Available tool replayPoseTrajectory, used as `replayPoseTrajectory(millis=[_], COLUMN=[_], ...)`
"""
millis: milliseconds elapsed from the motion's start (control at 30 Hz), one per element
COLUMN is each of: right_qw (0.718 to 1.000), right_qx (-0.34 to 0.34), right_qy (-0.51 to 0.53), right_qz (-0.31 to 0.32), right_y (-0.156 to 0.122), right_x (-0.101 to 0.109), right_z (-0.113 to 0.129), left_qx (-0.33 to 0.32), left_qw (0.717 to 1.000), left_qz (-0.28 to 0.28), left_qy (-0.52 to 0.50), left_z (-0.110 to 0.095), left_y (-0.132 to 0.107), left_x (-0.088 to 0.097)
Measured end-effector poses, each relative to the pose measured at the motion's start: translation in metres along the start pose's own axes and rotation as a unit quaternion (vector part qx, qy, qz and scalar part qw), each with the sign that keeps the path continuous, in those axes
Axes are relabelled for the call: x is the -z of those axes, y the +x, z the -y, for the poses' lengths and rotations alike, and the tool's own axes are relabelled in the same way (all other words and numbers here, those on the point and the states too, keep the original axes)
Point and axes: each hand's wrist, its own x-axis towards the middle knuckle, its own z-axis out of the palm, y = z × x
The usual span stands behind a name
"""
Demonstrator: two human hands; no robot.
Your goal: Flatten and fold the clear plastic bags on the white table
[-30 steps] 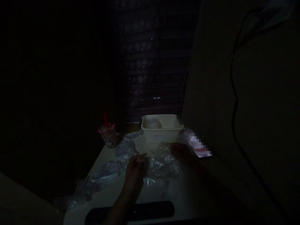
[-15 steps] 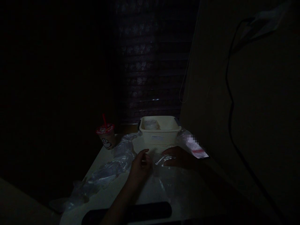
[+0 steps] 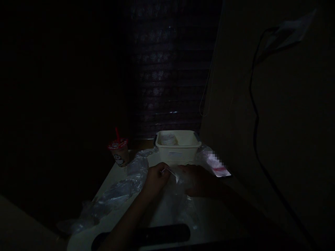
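Note:
The scene is very dark. My left hand [image 3: 156, 177] is closed in a pinch on the edge of a clear plastic bag [image 3: 180, 198] that hangs and lies on the white table [image 3: 117, 174]. My right hand [image 3: 200, 181] is next to it, fingers curled on the same bag from the right. Both hands are just in front of a cream plastic tub [image 3: 178, 146] that holds a round stack of something pale.
A cup with a red lid and straw [image 3: 118, 151] stands at the table's far left. Crumpled clear plastic [image 3: 115, 195] trails along the left side. A packet with red print [image 3: 216, 164] lies right of the tub. A dark flat object [image 3: 146, 235] lies at the near edge. A cable [image 3: 255, 115] hangs on the right wall.
Both hands have come together and lifted the clear bag off the table; my left hand went from loosely open to pinching its edge. The camera tilted slightly.

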Motion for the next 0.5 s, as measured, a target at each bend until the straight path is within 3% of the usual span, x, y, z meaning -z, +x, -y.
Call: replayPoseTrajectory(millis=[167, 367, 500], right_qw=[0.988, 0.974, 0.968], right_qx=[-0.037, -0.04, 0.03], right_qy=[0.011, 0.139, 0.149], right_qz=[-0.149, -0.173, -0.201], right_y=[0.006, 0.016, 0.017], right_x=[-0.002, 0.022, 0.033], right_z=[-0.005, -0.006, -0.007], left_qx=[0.032, 0.069, 0.103], left_qw=[0.999, 0.997, 0.994], left_qz=[0.005, -0.016, -0.008], left_qy=[-0.005, -0.015, -0.042], left_z=[-0.003, 0.002, 0.0], left_y=[0.011, 0.015, 0.013], left_x=[0.016, 0.033, 0.037])
